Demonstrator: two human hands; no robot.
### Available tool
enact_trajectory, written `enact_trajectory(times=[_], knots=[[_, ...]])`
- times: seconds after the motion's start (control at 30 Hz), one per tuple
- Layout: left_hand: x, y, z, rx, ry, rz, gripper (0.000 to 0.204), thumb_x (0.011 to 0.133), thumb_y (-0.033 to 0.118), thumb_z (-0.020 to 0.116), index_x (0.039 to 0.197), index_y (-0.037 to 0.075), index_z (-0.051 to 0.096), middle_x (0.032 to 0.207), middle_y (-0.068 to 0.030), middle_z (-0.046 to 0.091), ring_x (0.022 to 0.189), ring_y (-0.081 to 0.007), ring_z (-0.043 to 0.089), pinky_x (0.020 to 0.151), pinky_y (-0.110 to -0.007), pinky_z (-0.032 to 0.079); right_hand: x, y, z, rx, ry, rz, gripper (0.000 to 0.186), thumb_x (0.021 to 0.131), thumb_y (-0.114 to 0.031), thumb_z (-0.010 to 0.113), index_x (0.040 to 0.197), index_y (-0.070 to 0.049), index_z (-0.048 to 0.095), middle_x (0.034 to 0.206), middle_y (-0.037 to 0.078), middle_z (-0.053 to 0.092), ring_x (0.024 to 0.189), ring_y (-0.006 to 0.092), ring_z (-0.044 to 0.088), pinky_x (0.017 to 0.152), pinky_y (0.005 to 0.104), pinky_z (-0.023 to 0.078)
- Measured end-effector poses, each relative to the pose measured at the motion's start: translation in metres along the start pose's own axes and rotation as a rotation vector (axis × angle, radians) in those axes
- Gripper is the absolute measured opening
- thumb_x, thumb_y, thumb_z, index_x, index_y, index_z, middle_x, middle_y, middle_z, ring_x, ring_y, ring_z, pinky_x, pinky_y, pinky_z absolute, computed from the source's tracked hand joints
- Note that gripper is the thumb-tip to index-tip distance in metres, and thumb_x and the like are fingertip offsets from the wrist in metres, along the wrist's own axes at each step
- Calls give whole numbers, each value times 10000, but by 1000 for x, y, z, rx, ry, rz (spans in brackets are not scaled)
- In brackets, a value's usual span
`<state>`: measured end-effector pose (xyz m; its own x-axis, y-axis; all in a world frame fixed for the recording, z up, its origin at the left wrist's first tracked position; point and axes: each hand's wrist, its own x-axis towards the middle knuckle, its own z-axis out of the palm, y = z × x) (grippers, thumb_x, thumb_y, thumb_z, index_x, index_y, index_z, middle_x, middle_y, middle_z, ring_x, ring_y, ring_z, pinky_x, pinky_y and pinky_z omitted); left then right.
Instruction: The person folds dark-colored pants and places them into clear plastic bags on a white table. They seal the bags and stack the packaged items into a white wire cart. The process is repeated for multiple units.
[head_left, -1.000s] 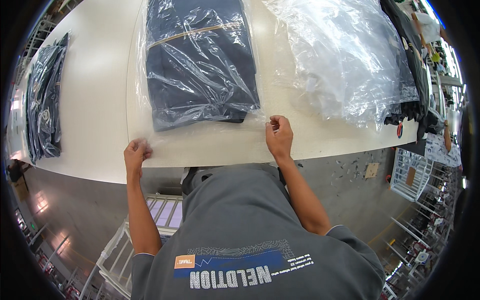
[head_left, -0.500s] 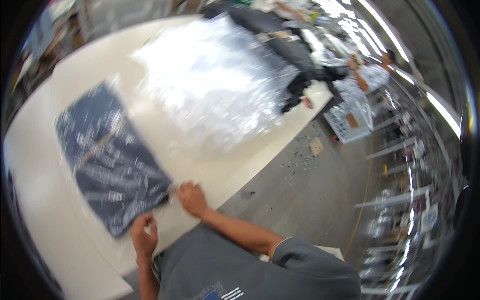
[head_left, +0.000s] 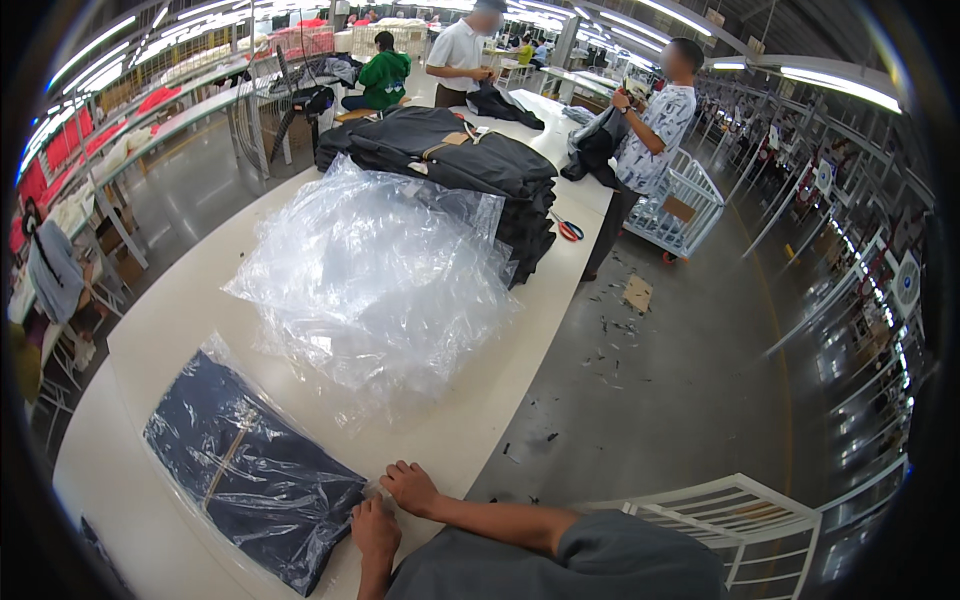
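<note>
A dark navy folded garment (head_left: 290, 500) lies flat on the table inside a clear plastic bag (head_left: 215, 350), with a tan strip across it. At the bag's near right end, my left hand (head_left: 375, 530) is closed, its fingers pinching the plastic edge. Close beside it, my right hand (head_left: 410, 488) has its fingers curled down at the same edge, and the plastic reaches its fingertips. Part of the grip is hidden behind the fingers. Beyond the bagged garment, a heap of empty clear plastic bags (head_left: 370, 270) covers the middle of the table.
A stack of black garments (head_left: 450, 150) stands behind the bags, with red-handled scissors (head_left: 568, 228) at its right. Two people work across the table (head_left: 500, 400). A white crate cart (head_left: 680, 210) stands on the right; a white rack (head_left: 730, 520) is near my right elbow.
My left hand has moved in beside my right hand at the bag's end. The view has swung up, showing more of the room. The bagged garment stays flat on the table.
</note>
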<state>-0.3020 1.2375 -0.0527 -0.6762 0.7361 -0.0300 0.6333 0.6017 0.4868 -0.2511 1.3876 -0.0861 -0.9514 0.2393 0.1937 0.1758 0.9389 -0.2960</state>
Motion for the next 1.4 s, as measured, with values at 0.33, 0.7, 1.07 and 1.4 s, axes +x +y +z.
enact_trajectory(times=[0.33, 0.7, 1.07, 1.4], knots=[[21, 3, 16, 66, 119, -190, 237, 785, 155, 734, 1007, 80, 701, 984, -112, 651, 972, -332, 599, 780, -439, 523, 8, 9, -13, 338, -60, -35, 99, 863, -129, 590, 942, -85, 630, 954, 112, 618, 949, 324, 608, 807, 429, 524], [29, 15, 10, -27, 221, -180, 116, 815, 172, 750, 861, 100, 671, 889, -86, 636, 907, -331, 599, 728, -455, 503, 6, 24, -21, 446, -88, -191, 123, 839, -113, 630, 959, -90, 641, 943, 92, 628, 943, 311, 611, 795, 419, 517], [23, 7, 17, -16, 283, -89, 75, 808, 118, 722, 803, 80, 657, 839, -101, 643, 822, -337, 609, 695, -465, 485, 10, 24, -26, 457, -194, -139, 210, 784, -184, 697, 976, -114, 648, 965, 80, 649, 1017, 294, 597, 844, 436, 499], [12, 46, 1, 174, 426, 103, 124, 793, 135, 734, 759, 99, 620, 811, -65, 597, 854, -279, 580, 785, -429, 418, 6, 36, -42, 369, 6, -250, 68, 749, -132, 693, 771, -101, 637, 809, 67, 591, 855, 298, 597, 704, 430, 489]])
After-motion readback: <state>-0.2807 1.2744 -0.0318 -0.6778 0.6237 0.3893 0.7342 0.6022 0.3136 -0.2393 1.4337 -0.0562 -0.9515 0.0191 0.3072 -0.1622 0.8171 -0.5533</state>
